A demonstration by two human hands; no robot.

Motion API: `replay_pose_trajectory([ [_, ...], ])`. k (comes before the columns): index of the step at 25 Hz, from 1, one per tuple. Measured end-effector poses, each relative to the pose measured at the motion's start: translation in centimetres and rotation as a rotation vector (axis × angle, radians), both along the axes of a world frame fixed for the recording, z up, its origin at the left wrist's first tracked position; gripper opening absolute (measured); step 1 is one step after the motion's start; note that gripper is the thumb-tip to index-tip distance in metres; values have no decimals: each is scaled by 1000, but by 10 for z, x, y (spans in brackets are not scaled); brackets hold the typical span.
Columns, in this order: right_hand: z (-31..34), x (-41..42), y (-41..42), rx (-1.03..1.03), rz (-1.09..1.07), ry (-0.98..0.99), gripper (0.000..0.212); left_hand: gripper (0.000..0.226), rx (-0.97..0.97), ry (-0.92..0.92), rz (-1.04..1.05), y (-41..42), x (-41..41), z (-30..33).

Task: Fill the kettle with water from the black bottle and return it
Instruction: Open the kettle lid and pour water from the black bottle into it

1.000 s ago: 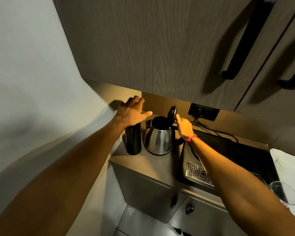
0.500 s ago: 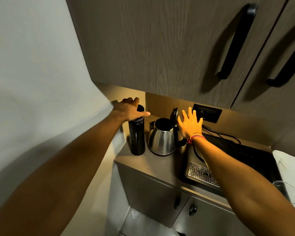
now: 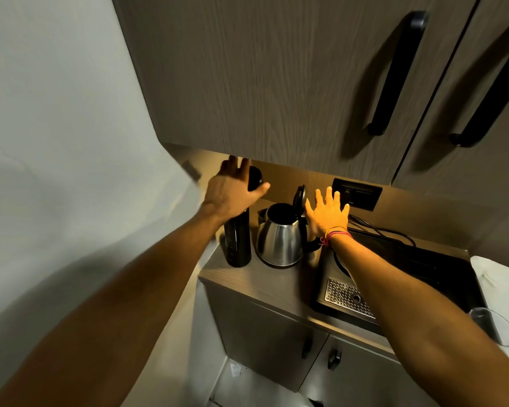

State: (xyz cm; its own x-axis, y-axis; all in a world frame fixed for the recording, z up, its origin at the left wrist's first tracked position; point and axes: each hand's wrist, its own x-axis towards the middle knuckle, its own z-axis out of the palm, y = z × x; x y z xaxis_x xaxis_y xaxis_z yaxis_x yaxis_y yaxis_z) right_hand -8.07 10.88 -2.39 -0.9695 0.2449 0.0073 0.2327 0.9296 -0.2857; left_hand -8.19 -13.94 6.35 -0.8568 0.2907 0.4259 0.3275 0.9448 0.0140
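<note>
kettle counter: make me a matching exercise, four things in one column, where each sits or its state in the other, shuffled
Things
1. kettle
2. black bottle
3. drinking glass
4. wall socket

Places or states
A. at the picture's far right edge, near the counter's front
B. lid flipped up, mouth open
C. on the back wall, under the cabinet
D. upright at the counter's left end, left hand at its top

Pairs: 1-B, 2-D, 3-A, 4-C

Dim kitchenette: wood-grain cabinets [image 3: 276, 83], pale wall [image 3: 56, 113].
</note>
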Motion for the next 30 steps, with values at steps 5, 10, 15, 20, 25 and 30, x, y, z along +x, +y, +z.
replay_pose_trajectory([
  [5,-4,-2,-4,-60,-9,-1,67,73,-101,-343,-266,36,63,-116],
  [10,-10,-6,-1,-68,-14,5,70,78,73,-570,33,47,90,-200],
  [15,-16,-6,-2,-83,-33,-10,72,80,330,-598,8,36,92,-212],
  [20,-15,-6,-1,-87,-11,-4,71,68,654,-339,301,-8,93,-198],
  [25,-15,-5,0,-59,8,-3,68,118,1068,-439,330,-20,39,-141],
  [30,-13,-4,0,-36,12,-17,69,96,1112,-465,296,-6,17,-132],
])
